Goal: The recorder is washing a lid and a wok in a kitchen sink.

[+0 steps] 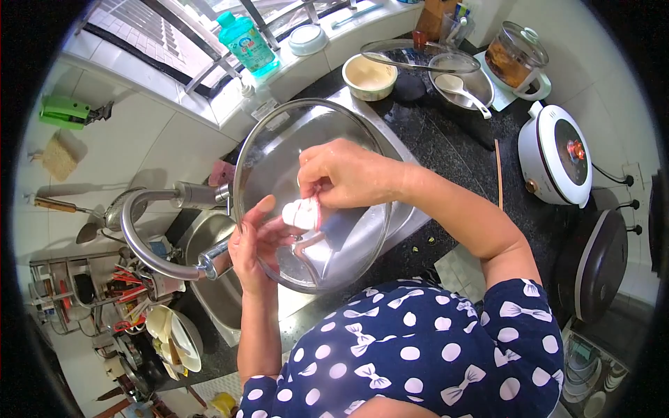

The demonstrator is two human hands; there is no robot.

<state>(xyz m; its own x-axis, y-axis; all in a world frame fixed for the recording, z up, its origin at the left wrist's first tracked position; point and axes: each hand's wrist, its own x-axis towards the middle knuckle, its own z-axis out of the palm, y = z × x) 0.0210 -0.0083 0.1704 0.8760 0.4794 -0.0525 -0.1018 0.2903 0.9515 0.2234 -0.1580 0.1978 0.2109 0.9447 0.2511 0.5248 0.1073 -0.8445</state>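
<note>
A round clear glass lid point(272, 149) with a metal rim is held tilted over the stainless steel sink. My left hand point(252, 251) grips its left edge, thumb on the near face and fingers visible through the glass. Pinched in my right hand point(353, 175) is a small white-and-pink scrubbing pad or cloth point(302, 213), which appears against the middle of the lid. The wet hand partly covers it. Just left of my left hand, the curved chrome faucet point(146, 261) arches over the smaller sink basin point(209, 298).
Behind the sink stand a cream bowl point(370, 78) and a steel bowl with a white ladle point(460, 91). Another glass lid point(418, 55) leans above them. An electric cooker point(556, 154) is at right. A teal bottle point(248, 44) stands on the window ledge. Bowls point(175, 339) sit lower left.
</note>
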